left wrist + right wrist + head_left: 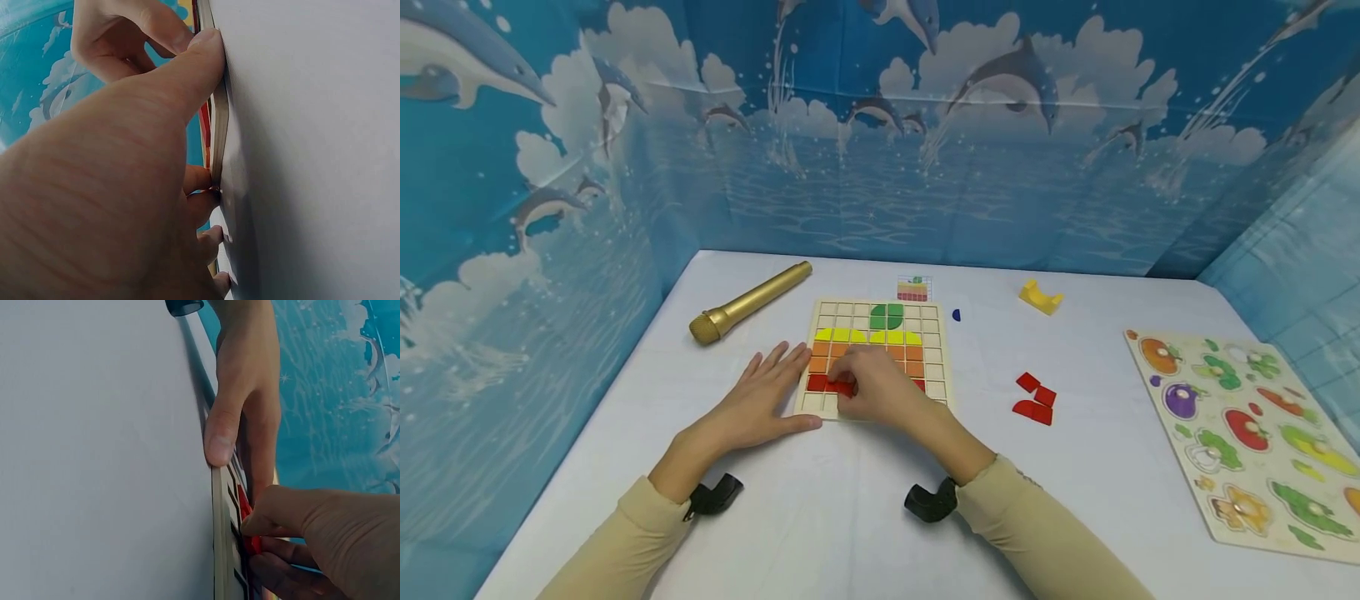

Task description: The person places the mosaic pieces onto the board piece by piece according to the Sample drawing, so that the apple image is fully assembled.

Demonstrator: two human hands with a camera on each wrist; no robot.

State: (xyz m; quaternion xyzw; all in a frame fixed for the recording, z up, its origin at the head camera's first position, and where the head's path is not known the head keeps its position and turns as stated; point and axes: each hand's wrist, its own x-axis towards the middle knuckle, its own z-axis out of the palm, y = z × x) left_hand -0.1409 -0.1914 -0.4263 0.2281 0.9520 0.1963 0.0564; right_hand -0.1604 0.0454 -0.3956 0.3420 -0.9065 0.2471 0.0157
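Observation:
A wooden grid board (937, 367) lies flat on the white table, partly filled with green, yellow, orange and red tiles. My left hand (765, 397) lies flat beside the board's left side with fingers straight, and its thumb (200, 56) presses the board's front edge (219, 128). My right hand (874, 388) is over the lower rows, fingertips pinching a red tile (842, 387) against the grid. In the right wrist view the right hand (312, 528) holds the red tile (245, 512) on the board (219, 544), with the left hand (245, 394) behind it.
Several loose red tiles (1034, 398) lie right of the board. A gold microphone (748, 303), a small picture card (913, 288), a blue piece (956, 315) and a yellow block (1041, 296) sit farther back. A fruit peg puzzle (1247, 433) is at the right.

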